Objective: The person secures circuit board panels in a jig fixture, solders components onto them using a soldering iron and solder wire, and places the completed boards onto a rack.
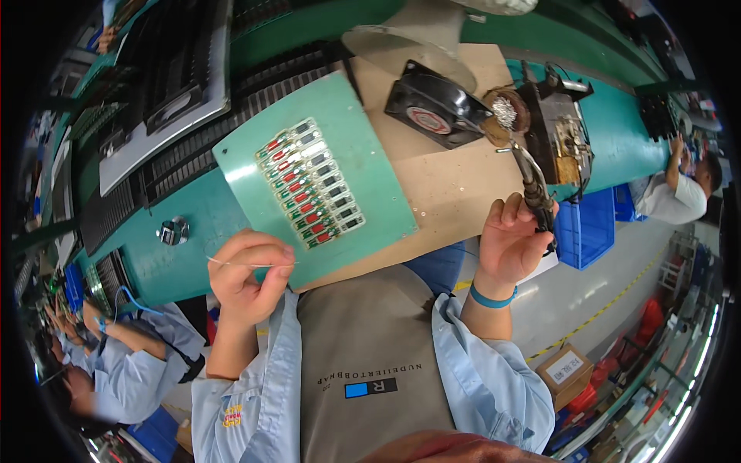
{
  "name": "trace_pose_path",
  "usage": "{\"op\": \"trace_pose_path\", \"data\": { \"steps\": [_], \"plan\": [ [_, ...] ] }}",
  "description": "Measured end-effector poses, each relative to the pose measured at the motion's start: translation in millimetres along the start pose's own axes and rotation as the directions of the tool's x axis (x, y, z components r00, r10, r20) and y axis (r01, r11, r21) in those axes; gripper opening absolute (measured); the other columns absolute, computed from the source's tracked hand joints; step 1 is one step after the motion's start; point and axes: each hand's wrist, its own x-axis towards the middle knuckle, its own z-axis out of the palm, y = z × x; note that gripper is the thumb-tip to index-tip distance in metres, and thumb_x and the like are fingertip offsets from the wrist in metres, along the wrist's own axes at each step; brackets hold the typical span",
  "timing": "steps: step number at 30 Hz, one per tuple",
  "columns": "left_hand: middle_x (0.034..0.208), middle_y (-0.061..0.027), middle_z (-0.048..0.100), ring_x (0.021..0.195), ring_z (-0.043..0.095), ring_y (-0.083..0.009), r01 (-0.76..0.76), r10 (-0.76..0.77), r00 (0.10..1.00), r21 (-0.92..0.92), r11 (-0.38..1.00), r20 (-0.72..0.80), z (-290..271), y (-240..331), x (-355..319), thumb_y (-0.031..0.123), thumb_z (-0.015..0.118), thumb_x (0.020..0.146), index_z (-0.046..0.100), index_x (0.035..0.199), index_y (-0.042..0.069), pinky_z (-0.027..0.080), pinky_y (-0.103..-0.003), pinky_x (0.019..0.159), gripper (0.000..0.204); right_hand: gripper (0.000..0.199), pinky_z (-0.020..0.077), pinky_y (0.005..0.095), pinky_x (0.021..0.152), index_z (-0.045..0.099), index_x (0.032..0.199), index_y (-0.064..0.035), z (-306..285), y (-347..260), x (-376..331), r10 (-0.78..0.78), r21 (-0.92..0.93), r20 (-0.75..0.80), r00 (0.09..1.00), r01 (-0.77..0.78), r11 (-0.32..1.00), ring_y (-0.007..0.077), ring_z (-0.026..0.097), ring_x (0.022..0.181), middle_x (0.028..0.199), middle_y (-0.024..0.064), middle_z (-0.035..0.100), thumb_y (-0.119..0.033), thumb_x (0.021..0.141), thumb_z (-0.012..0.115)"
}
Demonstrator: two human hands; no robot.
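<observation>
Between the thumb and fingers of my left hand point(251, 274) is pinched a thin, pale solder wire point(239, 265). My right hand point(505, 239) is closed around a soldering iron point(534, 189), whose tip end points up toward a round holder of silvery metal shavings point(504, 113). A panel of small green circuit boards point(312, 185) with rows of red and dark parts lies on a green mat point(370, 154). My left hand is at the mat's near left edge, apart from the panel. The iron is also apart from it, to the right.
A black fan point(432, 108) stands on the brown board point(455, 181), beside a dark metal stand point(557, 131). Black slotted trays point(193, 150) fill the left side. A small shiny metal object point(172, 231) sits there too. Blue bins point(583, 231) stand right. Co-workers sit at both sides.
</observation>
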Motion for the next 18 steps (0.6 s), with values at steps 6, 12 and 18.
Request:
{"op": "trace_pose_path", "data": {
  "steps": [6, 12, 18],
  "plan": [
    [0.092, -0.0104, 0.074, 0.076, 0.064, -0.0206, -0.007, 0.016, 0.994, 0.083, 0.997, -0.109, -25.5, -6.5, 11.2, -0.004, 0.075, 0.078, 0.075, 0.090, 0.001, 0.053, -0.029, 0.071, 0.013, 0.052, 0.0450, 0.0304, 0.076, 0.064, 0.136, -0.0092, 27.4, 6.9, -6.5, -0.034, -0.337, -0.033, 0.999, 0.021, 0.941, 0.0180, 0.059, 0.088, 0.103, 0.0085, 0.068, -0.042, 0.098, 0.077],
    [0.093, -0.0076, 0.073, 0.071, 0.057, -0.0143, 0.019, 0.010, 0.941, 0.081, 0.996, -0.339, -61.0, -18.2, 25.1, -0.003, 0.073, 0.082, 0.074, 0.094, 0.001, 0.047, -0.026, 0.064, 0.013, 0.051, 0.0524, 0.0333, 0.072, 0.067, 0.124, -0.0023, 77.2, 30.7, -16.7, -0.030, -0.790, 0.072, 0.997, 0.075, 0.609, 0.0225, 0.066, 0.080, 0.096, 0.0128, 0.072, -0.035, 0.091, 0.086],
    [0.099, -0.0117, 0.071, 0.079, 0.058, -0.0152, 0.108, -0.046, 0.954, 0.197, 0.975, -0.295, -69.5, -17.8, 59.5, -0.001, 0.072, 0.088, 0.071, 0.100, -0.001, 0.046, -0.024, 0.071, 0.012, 0.047, 0.0556, 0.0353, 0.074, 0.069, 0.120, 0.0017, 101.9, 45.4, -11.2, 0.202, -0.925, 0.142, 0.969, 0.057, 0.376, 0.0261, 0.068, 0.078, 0.096, 0.0162, 0.073, -0.027, 0.088, 0.087]
  ]
}}
